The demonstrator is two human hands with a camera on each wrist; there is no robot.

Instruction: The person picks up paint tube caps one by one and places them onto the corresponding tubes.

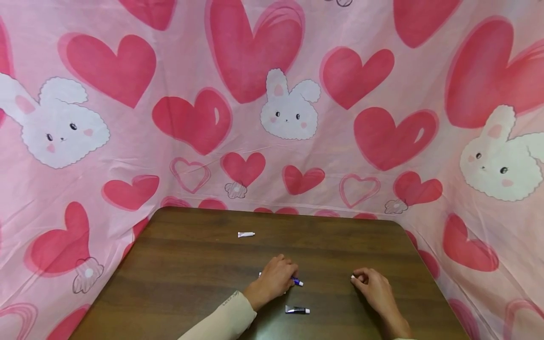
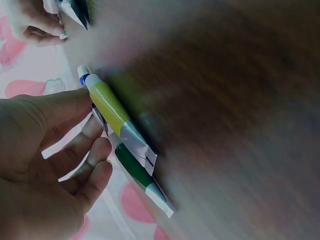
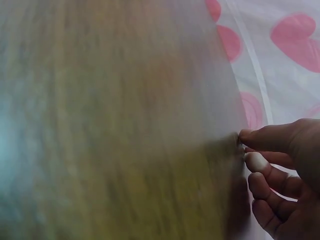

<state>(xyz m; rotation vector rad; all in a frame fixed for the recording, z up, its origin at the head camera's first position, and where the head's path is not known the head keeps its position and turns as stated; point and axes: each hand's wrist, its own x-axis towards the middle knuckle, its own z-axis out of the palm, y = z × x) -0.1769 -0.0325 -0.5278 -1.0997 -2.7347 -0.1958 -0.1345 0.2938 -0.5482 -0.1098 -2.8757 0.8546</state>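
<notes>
My left hand (image 1: 277, 278) reaches down over a cluster of small paint tubes. Its thumb and fingers pinch a blue tube (image 1: 297, 282) with a white cap, partly covered by the fingers. In the left wrist view a yellow tube (image 2: 107, 105) lies against that hand, in front of the blue one, and a green tube (image 2: 132, 165) sits just beyond the curled fingers. Further right, my right hand (image 1: 374, 288) holds a small white-ended thing (image 1: 353, 276) between thumb and index finger. Most of it is hidden by the fingers, so its kind does not show.
A black tube (image 1: 297, 310) with a white cap lies nearer the front of the wooden table (image 1: 204, 255). Farther back is a white tube (image 1: 246, 234). Pink cloth (image 1: 297, 156) with hearts and rabbits hangs round the table's back and sides.
</notes>
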